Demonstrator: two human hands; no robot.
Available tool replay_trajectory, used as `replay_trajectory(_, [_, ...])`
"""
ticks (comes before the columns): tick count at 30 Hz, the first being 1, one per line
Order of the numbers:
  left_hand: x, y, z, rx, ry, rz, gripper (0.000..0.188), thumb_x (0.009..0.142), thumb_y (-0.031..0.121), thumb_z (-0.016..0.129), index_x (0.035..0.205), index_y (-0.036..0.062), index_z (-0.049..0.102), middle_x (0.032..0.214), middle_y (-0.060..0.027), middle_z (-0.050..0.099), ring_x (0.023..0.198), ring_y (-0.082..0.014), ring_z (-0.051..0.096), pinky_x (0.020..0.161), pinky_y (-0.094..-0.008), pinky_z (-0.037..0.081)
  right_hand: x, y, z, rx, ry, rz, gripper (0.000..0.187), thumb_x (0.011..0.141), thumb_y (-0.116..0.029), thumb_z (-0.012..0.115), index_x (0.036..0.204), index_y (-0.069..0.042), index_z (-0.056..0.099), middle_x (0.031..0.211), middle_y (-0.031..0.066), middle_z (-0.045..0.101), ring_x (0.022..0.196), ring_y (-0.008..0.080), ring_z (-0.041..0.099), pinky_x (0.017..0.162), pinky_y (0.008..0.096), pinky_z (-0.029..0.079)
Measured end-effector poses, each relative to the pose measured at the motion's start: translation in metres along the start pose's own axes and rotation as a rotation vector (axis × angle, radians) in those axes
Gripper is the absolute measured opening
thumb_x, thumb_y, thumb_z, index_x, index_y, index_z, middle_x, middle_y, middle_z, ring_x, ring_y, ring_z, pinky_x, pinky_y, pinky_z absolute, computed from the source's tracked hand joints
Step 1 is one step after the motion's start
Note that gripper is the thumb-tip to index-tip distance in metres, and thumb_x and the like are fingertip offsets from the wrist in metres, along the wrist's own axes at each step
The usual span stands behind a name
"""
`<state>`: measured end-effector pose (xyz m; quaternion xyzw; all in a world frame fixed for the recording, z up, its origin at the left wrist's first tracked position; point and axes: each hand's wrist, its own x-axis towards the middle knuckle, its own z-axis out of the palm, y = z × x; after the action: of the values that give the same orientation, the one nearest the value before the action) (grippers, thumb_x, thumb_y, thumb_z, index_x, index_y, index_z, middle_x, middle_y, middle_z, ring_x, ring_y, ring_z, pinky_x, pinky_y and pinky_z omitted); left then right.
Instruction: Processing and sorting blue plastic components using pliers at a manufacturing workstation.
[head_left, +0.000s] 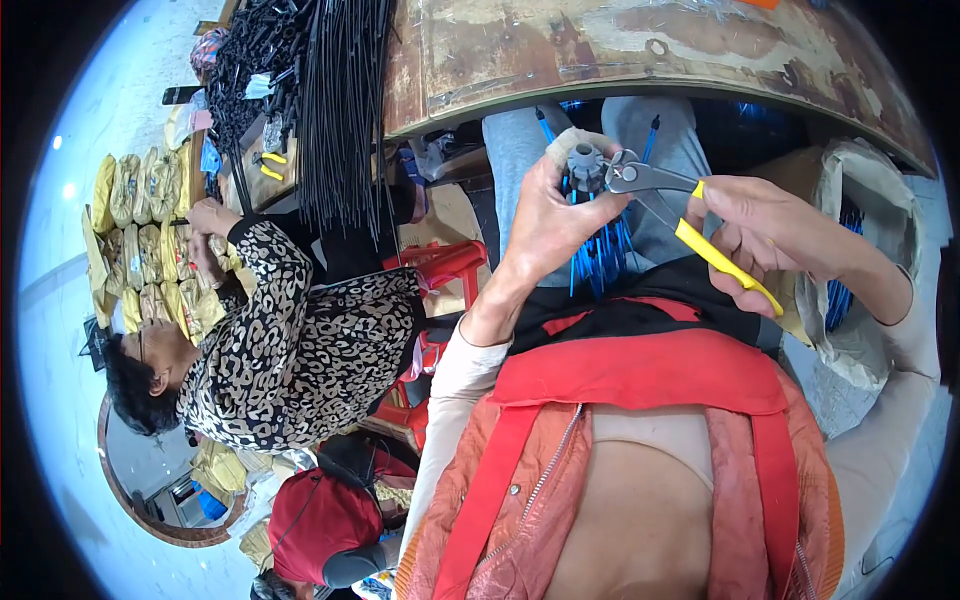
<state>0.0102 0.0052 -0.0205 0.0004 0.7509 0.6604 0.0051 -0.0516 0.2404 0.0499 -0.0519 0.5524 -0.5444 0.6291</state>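
Observation:
My left hand (548, 218) pinches a small grey round plastic part (584, 160) at its fingertips; one finger is wrapped in beige tape. A bundle of thin blue rods (600, 258) hangs below that hand, over my lap. My right hand (768, 228) grips the yellow handles of a pair of metal pliers (650, 182). The jaws of the pliers touch the grey part from the right. Both hands are held up in front of my chest, just under the table edge.
A worn brown table edge (650, 55) curves across the top. A bundle of long black rods (340, 100) lies at upper left. A co-worker in a leopard-print top (290, 340) sits at my left, near yellow packages (140, 230). A white sack (865, 250) stands at right.

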Motion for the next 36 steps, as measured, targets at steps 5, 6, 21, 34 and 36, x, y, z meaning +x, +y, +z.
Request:
replay_trajectory(5, [-0.002,-0.01,-0.009,-0.114,-0.059,-0.037,0.031,0.074,-0.002,0.072,0.103,0.0051,0.061,0.09,0.0017,0.063,0.08,-0.0052,0.056,0.074,-0.0223,0.047,0.025,0.028,-0.002,0.226,-0.145,-0.029,0.051,0.101,-0.049,0.037,0.112,0.0,0.045,0.068,0.015,0.057,0.043,0.0177,0.052,0.039,0.0278,0.043])
replay_trajectory(6, [-0.002,-0.014,-0.011,-0.137,-0.061,-0.018,0.031,0.075,-0.003,0.072,0.103,0.0047,0.061,0.093,0.001,0.063,0.082,-0.0059,0.057,0.075,-0.0229,0.048,0.033,0.037,-0.002,0.392,-0.229,-0.031,0.05,0.102,-0.049,0.035,0.113,-0.001,0.045,0.068,0.0151,0.056,0.042,0.0182,0.05,0.038,0.029,0.042])
replay_trajectory(21, [-0.005,-0.011,-0.029,-0.277,-0.221,-0.008,0.026,0.077,-0.002,0.075,0.097,0.0044,0.059,0.084,0.0006,0.063,0.073,-0.0058,0.058,0.066,-0.0216,0.048,0.014,0.024,0.033,-0.723,0.385,-0.472,0.026,0.1,-0.021,0.045,0.119,-0.003,0.048,0.062,0.0103,0.049,0.052,0.016,0.052,0.051,0.0297,0.04])
replay_trajectory(34, [-0.064,-0.007,-0.025,-0.171,-0.172,-0.046,0.027,0.08,-0.003,0.071,0.102,0.0043,0.058,0.083,-0.0019,0.062,0.074,-0.0079,0.06,0.068,-0.022,0.049,0.031,0.053,0.043,-1.045,0.368,-0.592,0.025,0.093,-0.024,0.058,0.107,-0.003,0.053,0.071,0.0143,0.054,0.074,0.0338,0.057,0.069,0.0401,0.044])
replay_trajectory(36, [-0.077,-0.017,-0.032,-0.326,-0.225,-0.065,0.047,0.079,0.0,0.076,0.119,0.0046,0.051,0.087,-0.0047,0.062,0.089,-0.0125,0.063,0.076,-0.0255,0.05,0.046,0.076,0.045,-0.946,0.408,-0.672,0.026,0.093,-0.024,0.06,0.103,-0.001,0.054,0.069,0.0091,0.054,0.066,0.0217,0.057,0.064,0.0337,0.044])
